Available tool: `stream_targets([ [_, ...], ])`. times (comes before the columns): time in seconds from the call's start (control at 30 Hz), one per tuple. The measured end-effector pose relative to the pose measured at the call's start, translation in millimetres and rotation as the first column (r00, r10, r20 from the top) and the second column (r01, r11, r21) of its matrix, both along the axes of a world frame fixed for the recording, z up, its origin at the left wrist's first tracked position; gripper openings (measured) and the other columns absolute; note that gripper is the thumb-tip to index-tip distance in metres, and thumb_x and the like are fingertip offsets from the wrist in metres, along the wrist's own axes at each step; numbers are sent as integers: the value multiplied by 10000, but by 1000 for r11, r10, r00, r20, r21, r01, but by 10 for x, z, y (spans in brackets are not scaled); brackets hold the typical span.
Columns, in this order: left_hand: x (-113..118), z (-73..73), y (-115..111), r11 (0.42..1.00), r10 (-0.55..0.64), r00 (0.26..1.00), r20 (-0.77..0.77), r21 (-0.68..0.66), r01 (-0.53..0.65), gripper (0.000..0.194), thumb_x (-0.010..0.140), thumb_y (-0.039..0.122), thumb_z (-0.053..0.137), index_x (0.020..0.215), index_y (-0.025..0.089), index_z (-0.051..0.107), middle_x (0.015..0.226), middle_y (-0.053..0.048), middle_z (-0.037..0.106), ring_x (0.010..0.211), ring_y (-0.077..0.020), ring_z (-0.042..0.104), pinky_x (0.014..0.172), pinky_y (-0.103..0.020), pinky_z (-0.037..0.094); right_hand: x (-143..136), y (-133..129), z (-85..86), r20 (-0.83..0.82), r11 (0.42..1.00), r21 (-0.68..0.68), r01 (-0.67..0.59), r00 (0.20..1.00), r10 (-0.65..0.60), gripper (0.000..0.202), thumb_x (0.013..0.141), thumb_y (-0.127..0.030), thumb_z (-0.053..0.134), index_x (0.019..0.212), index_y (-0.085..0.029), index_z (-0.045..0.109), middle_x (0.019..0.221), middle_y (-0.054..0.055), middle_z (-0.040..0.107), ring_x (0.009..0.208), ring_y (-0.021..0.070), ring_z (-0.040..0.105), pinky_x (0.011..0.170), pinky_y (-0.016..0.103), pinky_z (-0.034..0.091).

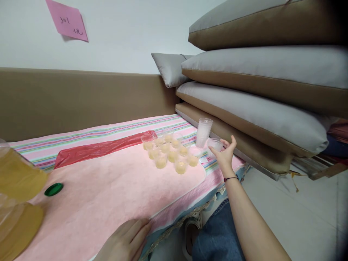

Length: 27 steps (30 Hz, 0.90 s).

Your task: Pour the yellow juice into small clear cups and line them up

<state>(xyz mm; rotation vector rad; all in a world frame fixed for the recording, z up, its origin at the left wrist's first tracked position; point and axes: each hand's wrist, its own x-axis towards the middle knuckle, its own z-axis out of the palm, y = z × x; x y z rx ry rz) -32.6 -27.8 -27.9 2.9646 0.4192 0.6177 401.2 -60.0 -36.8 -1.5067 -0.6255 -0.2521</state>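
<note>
My right hand [226, 154] is at the right side of the table, thumb and fingers around a clear plastic cup [214, 145] with some fingers raised. Just behind that cup stands a tall stack of clear plastic cups [203, 133]. Left of it, several clear cups holding pale yellow liquid [172, 156] sit in a close group on the pink mat [116, 188]. My left hand [129, 237] rests on the mat's front edge, fingers lying together, with nothing seen in it.
A large clear container of yellow liquid [19, 177] is partly in view at the left, with a green cap [53, 189] beside it. Red plastic [106, 146] lies behind the mat on the striped cloth [125, 127]. Stacked grey-brown cushions [255, 94] rise at the right.
</note>
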Motion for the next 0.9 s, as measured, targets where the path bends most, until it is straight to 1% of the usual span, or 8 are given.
stream_targets([
  [0.13,5,0,29,1000,18,1000,4,-7,-18,343,927,313,407,1234,359,553,1146,46,696,959,-173,682,832,-248,553,-18,-2,25,-10,1000,6,-10,1000,10,1069,536,-319,787,1406,-265,169,1096,38,526,1076,247,538,973,453,383],
  [0.27,9,-5,24,999,-28,999,-38,29,29,356,904,299,458,1247,349,536,1141,54,698,933,-158,690,803,-217,555,-59,-12,55,-30,1000,18,-15,999,15,1110,525,-293,787,1422,-248,134,1073,34,509,1059,236,550,975,439,391],
  [0.4,16,-14,-11,999,33,999,-4,11,-33,328,917,298,425,1220,331,546,1130,32,701,939,-158,684,829,-236,550,-88,-13,68,-57,999,38,-20,998,22,1120,508,-264,792,1421,-234,144,1058,35,503,1044,238,558,970,446,399],
  [0.47,24,-9,-13,1000,11,1000,2,10,-11,332,908,275,438,1217,330,547,1121,31,704,932,-158,687,820,-235,554,-93,-19,93,-73,998,64,-14,997,19,1120,499,-262,799,1417,-244,157,1071,40,506,1043,244,557,962,455,405],
  [0.57,60,15,-1,998,-58,998,-26,-3,58,370,880,252,488,1240,327,534,1129,26,702,936,-162,691,804,-229,564,-94,-60,192,-99,991,130,-7,995,20,1113,499,-262,804,1410,-277,165,1123,48,505,1077,249,548,966,468,402],
  [0.63,121,48,-3,996,-74,996,-43,-61,71,367,880,240,495,1236,319,534,1149,13,691,968,-162,682,817,-229,562,-102,-114,297,-120,979,202,-14,992,39,1128,504,-262,802,1413,-274,136,1169,63,496,1116,246,539,971,461,405],
  [0.77,410,191,-30,975,-28,999,23,-221,32,333,907,210,437,1215,293,535,1214,-36,634,1075,-171,629,869,-268,544,-174,-240,510,-187,929,364,-62,972,139,1162,517,-283,803,1409,-275,57,1260,91,472,1181,228,520,951,417,433],
  [0.9,978,447,-1,964,9,971,240,-261,55,310,904,220,457,1210,250,501,1235,-75,598,1162,-195,567,957,-357,498,-380,-288,619,-317,874,457,-167,887,335,1017,595,-319,779,1383,-320,136,1285,84,511,1108,200,576,820,358,494],
])
